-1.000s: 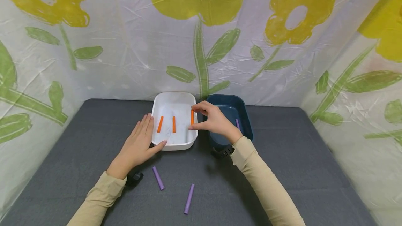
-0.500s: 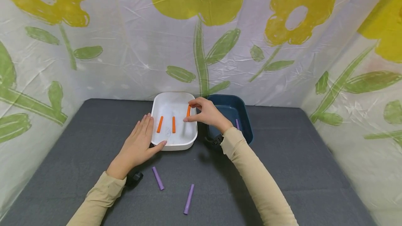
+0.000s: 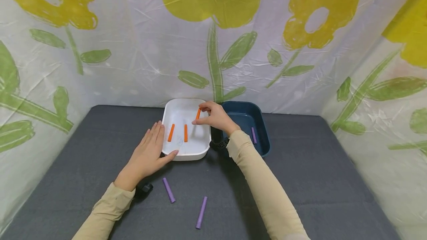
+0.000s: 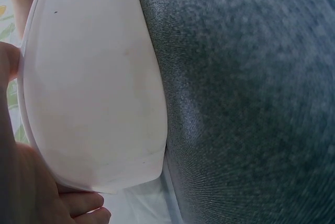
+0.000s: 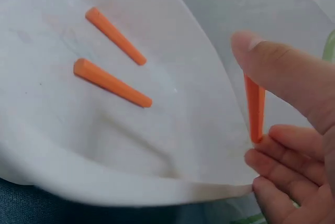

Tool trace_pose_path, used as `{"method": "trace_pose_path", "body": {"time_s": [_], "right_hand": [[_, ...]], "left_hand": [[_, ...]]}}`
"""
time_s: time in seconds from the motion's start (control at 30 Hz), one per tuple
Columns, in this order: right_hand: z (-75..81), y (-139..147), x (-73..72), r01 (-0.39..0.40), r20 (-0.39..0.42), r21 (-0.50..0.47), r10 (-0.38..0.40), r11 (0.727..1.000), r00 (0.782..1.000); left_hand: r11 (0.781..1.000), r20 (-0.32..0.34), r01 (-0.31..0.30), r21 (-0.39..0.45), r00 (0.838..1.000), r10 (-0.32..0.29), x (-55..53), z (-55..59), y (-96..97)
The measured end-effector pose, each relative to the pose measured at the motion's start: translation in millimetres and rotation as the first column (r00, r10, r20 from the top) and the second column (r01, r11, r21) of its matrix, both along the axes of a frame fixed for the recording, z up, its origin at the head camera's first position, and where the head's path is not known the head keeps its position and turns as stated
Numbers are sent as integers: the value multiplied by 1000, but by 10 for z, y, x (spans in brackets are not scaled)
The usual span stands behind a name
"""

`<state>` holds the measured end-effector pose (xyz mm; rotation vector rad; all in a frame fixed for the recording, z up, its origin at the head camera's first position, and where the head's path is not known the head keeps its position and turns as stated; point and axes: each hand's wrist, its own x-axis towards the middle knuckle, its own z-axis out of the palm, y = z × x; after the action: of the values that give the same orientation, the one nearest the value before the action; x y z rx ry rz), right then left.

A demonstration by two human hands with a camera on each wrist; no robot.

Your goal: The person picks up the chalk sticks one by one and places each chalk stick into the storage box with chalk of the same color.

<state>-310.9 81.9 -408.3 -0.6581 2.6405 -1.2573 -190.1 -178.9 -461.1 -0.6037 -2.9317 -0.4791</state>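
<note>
A white tray stands at the back of the table with two orange tapered sticks lying in it. My left hand rests against its left front corner, fingers straight along the side and thumb at the front rim. Over the tray's right rear part, my right hand pinches a third orange stick by its ends, thumb at one and fingers at the other. That stick is held above the tray floor, close to the rim in the right wrist view.
Right of the white tray is a dark blue tray, partly hidden by my right arm, with one purple stick inside. Two more purple sticks lie on the grey cloth in front, one nearer the left and one nearer the middle. A flowered curtain hangs behind.
My right hand has moved left and toward the back with the orange stick, which has tilted a little. The left hand keeps its place on the white tray.
</note>
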Motion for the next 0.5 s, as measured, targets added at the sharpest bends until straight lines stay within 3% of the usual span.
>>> {"method": "trace_pose_path", "body": {"time_s": [0.5], "right_hand": [[-72,-108,-112,13,-37,96,-10,995,999]], "left_hand": [[1000,4,-1,-6,1000,1,-3,-10,2]]}}
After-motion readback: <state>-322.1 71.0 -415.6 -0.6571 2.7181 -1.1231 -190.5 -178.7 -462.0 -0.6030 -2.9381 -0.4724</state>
